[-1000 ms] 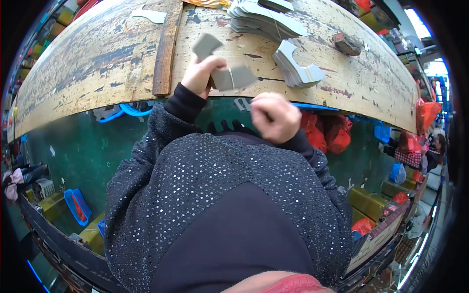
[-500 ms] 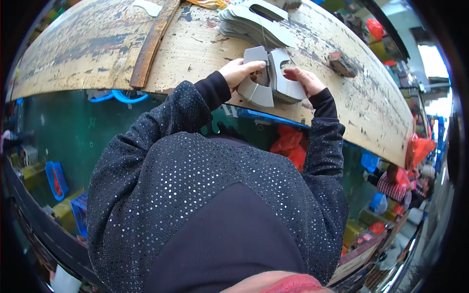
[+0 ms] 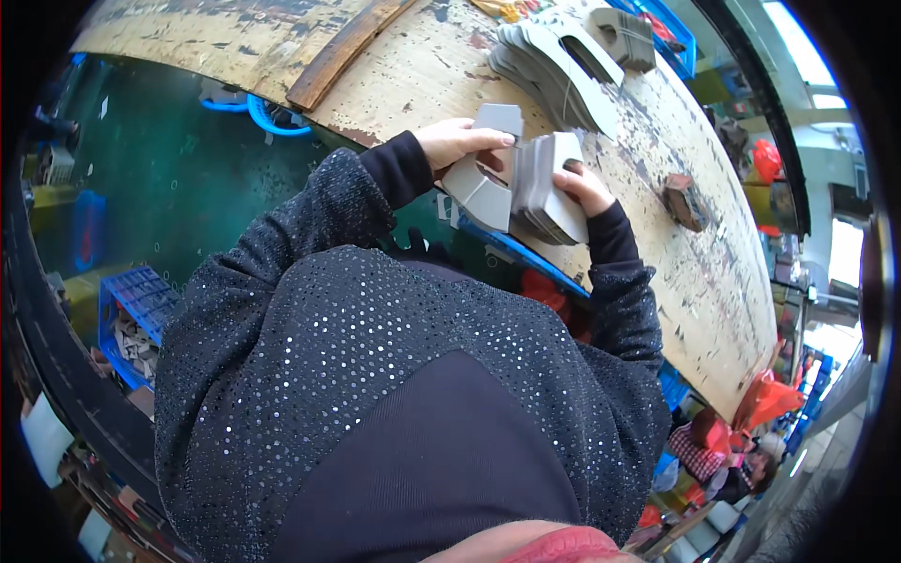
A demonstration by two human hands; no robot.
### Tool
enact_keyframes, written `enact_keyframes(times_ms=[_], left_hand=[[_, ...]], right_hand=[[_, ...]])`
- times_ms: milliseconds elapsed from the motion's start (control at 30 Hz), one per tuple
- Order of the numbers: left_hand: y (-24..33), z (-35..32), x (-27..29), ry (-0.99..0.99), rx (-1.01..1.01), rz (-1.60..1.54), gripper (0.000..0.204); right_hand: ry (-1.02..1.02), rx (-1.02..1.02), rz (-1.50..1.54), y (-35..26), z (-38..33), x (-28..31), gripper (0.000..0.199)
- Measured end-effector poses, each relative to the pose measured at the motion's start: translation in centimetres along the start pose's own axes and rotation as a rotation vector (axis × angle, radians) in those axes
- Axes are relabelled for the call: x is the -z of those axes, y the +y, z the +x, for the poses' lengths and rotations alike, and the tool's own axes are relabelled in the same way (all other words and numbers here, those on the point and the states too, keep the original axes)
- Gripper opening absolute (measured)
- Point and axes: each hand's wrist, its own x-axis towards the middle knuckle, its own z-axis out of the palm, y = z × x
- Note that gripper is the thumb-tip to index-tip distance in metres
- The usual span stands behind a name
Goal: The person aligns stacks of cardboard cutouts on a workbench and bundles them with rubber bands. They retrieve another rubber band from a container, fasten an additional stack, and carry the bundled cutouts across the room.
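My left hand (image 3: 463, 145) is closed on a small stack of light grey, C-shaped cut-out pieces (image 3: 481, 195), its thumb lying across the top. Beside it, my right hand (image 3: 586, 190) grips a thicker stack of similar pieces (image 3: 537, 188), fingers at its cut-out. This second stack is tilted so its layered edges face the left one. Both are held over the near edge of the worn wooden table (image 3: 657, 272). Just beyond them lies a bigger pile of curved grey pieces (image 3: 554, 80) with a thread or cord across it.
A wooden strip (image 3: 345, 53) lies on the table to the left. A rough brown block (image 3: 685, 202) sits right of my hands. Another grey stack (image 3: 631, 39) is farther back. A blue crate (image 3: 131, 324) stands at lower left; another person (image 3: 709, 458) is at lower right.
The two stacks have moved apart at the top, and the right one has turned to show its layered edges. The whole view has shifted, bringing the back grey stack into sight.
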Motion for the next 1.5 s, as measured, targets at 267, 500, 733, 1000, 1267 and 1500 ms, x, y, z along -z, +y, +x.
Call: enact_keyframes(times_ms=[267, 500, 733, 1000, 1267, 1500], left_hand=[[2.2, -1.6, 2.4, 0.183, 0.021, 0.166, 0.071], [3.2, -2.9, 4.2, -0.104, -0.083, -0.062, 0.079], [3.9, -2.3, 7.1, -0.207, -0.097, -0.186, 0.082], [5.6, -3.5, 12.6, -0.367, -0.225, -0.31, 0.096], [8.0, -5.5, 13.6, -0.258, -0.215, -0.322, 0.112], [7.3, -4.5, 14.2, -0.241, -0.114, -0.426, 0.115]], right_hand=[[-0.025, 0.239, 0.078, -8.6, -0.8, -6.9, 0.06], [-0.046, 0.272, -0.085, -12.3, 2.9, -14.1, 0.055], [0.085, 0.241, -0.061, -14.1, 4.5, -16.5, 0.048], [0.753, 0.239, -1.204, -16.8, 6.4, -5.3, 0.064], [0.396, -0.131, -1.391, -16.3, 11.2, -2.0, 0.062], [0.523, -0.263, -1.269, -15.2, 10.5, -5.0, 0.063]])
